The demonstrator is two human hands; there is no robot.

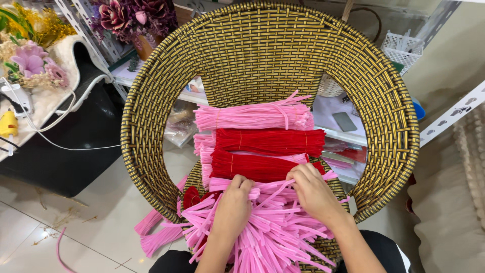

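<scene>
Pink pipe cleaners [275,230] are fanning loosely toward you; your left hand [233,205] and right hand [313,194] are pressing them, fingers curled, chair rim [139,151] crowding both sides.

A loose heap of pale pink pipe cleaners [275,230] lies across the front of the seat of a woven chair, its thin fuzzy stems fanned out unevenly and spilling over the seat's front edge. Both hands press into its upper part. Just behind it sit tied bundles laid crosswise: two deep red bundles [270,141], one behind the other, and a pink bundle [252,117] farthest back, each neatly straight and bound.
</scene>
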